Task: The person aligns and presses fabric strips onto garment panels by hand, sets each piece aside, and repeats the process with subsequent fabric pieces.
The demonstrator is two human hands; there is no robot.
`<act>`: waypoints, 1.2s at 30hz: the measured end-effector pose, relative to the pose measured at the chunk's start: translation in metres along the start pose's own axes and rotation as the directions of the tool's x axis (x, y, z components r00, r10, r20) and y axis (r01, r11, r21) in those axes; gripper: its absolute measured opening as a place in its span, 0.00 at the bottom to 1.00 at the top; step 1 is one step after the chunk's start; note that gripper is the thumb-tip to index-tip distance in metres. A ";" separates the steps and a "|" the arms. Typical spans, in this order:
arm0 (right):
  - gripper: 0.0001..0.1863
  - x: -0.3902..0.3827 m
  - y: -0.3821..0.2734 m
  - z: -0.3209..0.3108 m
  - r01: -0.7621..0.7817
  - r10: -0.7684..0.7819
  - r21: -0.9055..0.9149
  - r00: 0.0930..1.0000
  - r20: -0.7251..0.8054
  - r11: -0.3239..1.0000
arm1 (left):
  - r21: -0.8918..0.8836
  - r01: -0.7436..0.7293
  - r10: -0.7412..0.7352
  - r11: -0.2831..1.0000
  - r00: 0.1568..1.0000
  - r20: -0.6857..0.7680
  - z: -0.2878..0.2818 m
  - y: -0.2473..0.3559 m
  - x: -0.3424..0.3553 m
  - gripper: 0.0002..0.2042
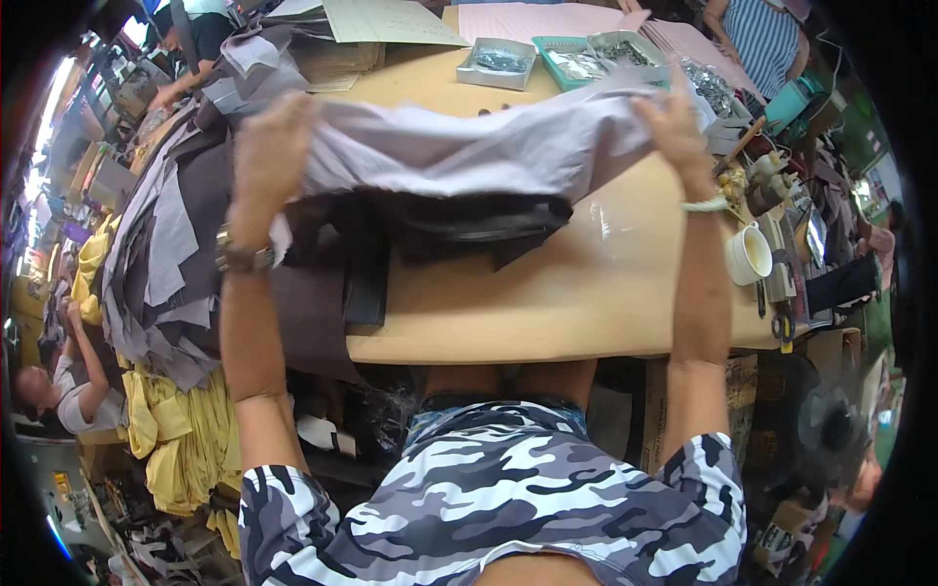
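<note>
Cloth: pale grey fabric (459, 146) spans the air above our tan table (586, 303), dark cloth (459, 220) below it; whether they join, we cannot tell.
Left hand (274, 156): closed around one end, fingers blurred.
Right hand (672, 127): curled onto the other end, also blurred.
Handling: probably light, limp and easily creased; we would grip near both ends to limit sag.
Room: tabletop shows between the cloth and our front edge; a fabric pile (171, 234) bounds the left, a pale mug (735, 259) the right, a small-parts tray (491, 81) the far side.
</note>
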State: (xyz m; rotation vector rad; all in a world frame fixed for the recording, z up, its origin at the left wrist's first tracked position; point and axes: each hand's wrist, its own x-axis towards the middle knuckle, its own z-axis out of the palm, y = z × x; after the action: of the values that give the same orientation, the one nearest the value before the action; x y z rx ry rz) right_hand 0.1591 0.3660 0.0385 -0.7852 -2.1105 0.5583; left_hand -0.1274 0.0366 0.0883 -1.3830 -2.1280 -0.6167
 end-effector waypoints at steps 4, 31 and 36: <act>0.42 0.015 -0.031 -0.127 0.057 -0.060 -0.034 0.993 -0.099 0.998 | -0.199 0.112 -0.174 0.974 0.927 -0.332 -0.101 0.033 0.024 0.11; 0.38 -0.143 0.026 -0.008 0.135 -0.095 -0.089 0.931 0.353 0.987 | -0.311 -0.230 0.363 0.922 0.791 0.492 0.076 0.029 -0.097 0.11; 0.34 -0.088 -0.008 -0.079 -0.370 0.087 0.387 0.808 0.583 0.845 | -0.662 0.433 0.205 0.611 0.721 0.662 0.017 0.012 -0.062 0.10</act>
State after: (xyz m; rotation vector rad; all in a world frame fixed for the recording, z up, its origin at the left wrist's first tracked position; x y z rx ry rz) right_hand 0.2634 0.3090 0.0428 -0.6399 -2.2187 1.5497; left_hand -0.0982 0.0095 0.0364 -2.2323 -2.6897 -1.4305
